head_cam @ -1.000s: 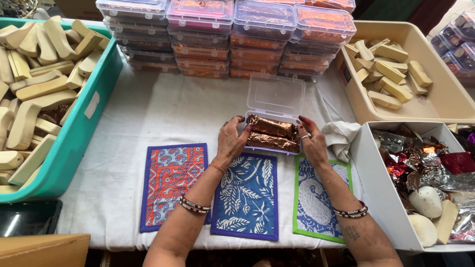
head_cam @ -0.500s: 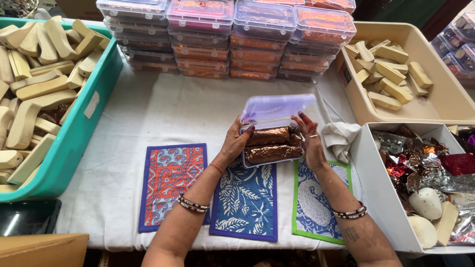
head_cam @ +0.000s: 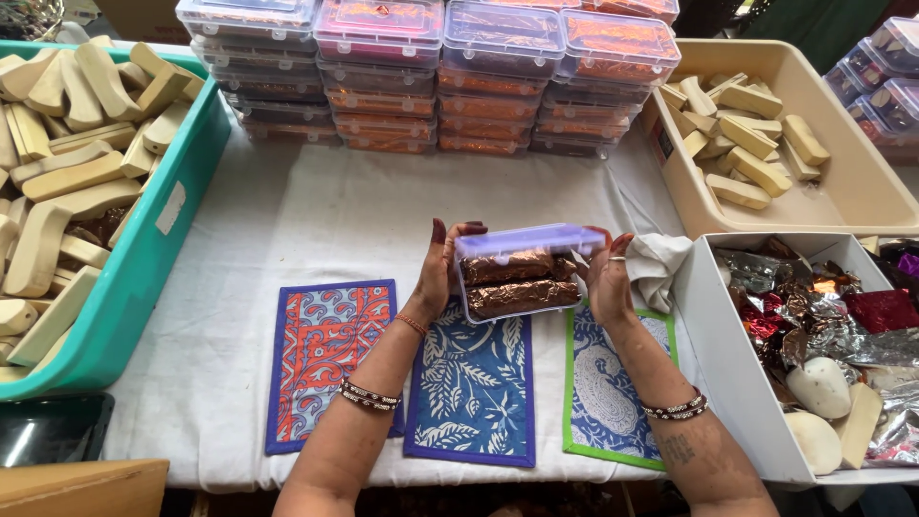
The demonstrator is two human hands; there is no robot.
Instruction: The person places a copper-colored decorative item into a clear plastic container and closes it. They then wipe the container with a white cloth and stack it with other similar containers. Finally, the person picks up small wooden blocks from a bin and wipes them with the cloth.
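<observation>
- Blue leaf-print mat lies nearest on the white counter, between a red mat and a green-edged mat.
- Above it, the clear box of copper-foil bars is clasped at both short ends: left hand and right hand, each grip closed on it.
- Its long axis runs left to right, lid nearly down, open side tilted toward the person.
- Farther back stand stacked boxes.

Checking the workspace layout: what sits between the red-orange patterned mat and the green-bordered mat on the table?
In the head view, a blue leaf-print mat lies between the red-orange mat and the green-bordered mat. The left forearm crosses its left edge.
</observation>
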